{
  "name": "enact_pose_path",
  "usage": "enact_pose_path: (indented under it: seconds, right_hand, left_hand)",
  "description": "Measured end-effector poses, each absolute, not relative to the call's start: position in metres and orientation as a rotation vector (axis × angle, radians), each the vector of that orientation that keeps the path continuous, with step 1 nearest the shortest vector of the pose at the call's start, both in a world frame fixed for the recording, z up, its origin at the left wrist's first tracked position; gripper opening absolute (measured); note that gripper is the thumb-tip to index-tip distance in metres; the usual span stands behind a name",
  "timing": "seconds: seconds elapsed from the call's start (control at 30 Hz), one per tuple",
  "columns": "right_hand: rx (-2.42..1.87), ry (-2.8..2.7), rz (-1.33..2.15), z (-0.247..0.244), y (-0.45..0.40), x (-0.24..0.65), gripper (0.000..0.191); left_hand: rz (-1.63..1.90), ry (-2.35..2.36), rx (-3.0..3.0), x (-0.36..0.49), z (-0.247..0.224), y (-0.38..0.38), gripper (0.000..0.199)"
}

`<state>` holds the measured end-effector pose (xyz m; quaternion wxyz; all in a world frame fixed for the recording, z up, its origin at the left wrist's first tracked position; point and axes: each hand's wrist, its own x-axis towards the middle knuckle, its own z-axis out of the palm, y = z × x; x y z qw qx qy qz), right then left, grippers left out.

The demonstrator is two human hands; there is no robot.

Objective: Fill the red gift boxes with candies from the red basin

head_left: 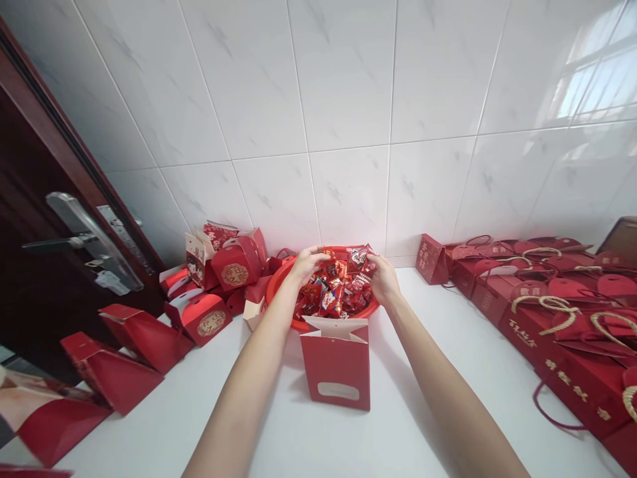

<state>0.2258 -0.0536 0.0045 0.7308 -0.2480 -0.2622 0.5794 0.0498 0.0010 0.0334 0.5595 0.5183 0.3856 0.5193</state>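
Both my hands are over an orange-red plastic basin (273, 292) filled with shiny red wrapped candies (332, 302). At the basin's left side my left hand (306, 264) is curled, its fingertips against red wrappers; what they hold, if anything, is hidden. On the right, my right hand (384, 277) pinches a red wrapped candy (359, 257) with white lettering, just above the pile. Between my forearms, in front of the basin, an upright red paper gift box (336, 368) has its top open. A white oval shows on its near face.
Red gift boxes (233, 265) are heaped left of the basin, with several more boxes (117, 365) along the table's left edge. Rows of red boxes with rope handles (542, 305) fill the right. Behind the white table (418, 425) is a tiled wall (348, 86); a dark door (44, 199) is left.
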Motion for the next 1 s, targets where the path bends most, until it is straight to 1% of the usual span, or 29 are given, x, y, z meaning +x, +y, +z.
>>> enact_pose_path:
  seconds: [0.13, 0.3, 0.47, 0.73, 0.9, 1.0]
  right_hand:
    - [-0.538, -0.605, 1.276, 0.005, -0.055, 0.225, 0.015]
    - [-0.527, -0.67, 1.307, 0.012, -0.063, 0.225, 0.018]
    - [-0.453, -0.774, 1.398, 0.029, -0.078, 0.225, 0.022]
    - [-0.406, -0.836, 1.301, 0.058, -0.105, 0.224, 0.019]
    - [-0.363, -0.887, 1.253, 0.068, -0.119, 0.224, 0.029]
    - [-0.359, -0.96, 1.211, 0.075, -0.129, 0.228, 0.033]
  left_hand:
    - [1.222, 0.914, 1.167, 0.052, 0.037, -0.001, 0.022]
    - [1.267, 0.818, 1.162, 0.057, 0.043, -0.01, 0.027]
    - [1.395, 0.74, 1.187, 0.061, 0.052, -0.034, 0.034]
    - [1.52, 0.801, 1.393, 0.06, 0.068, -0.087, 0.038]
    - [1.47, 0.819, 1.443, 0.056, 0.073, -0.106, 0.037]
    - [1.449, 0.82, 1.468, 0.05, 0.074, -0.118, 0.041]
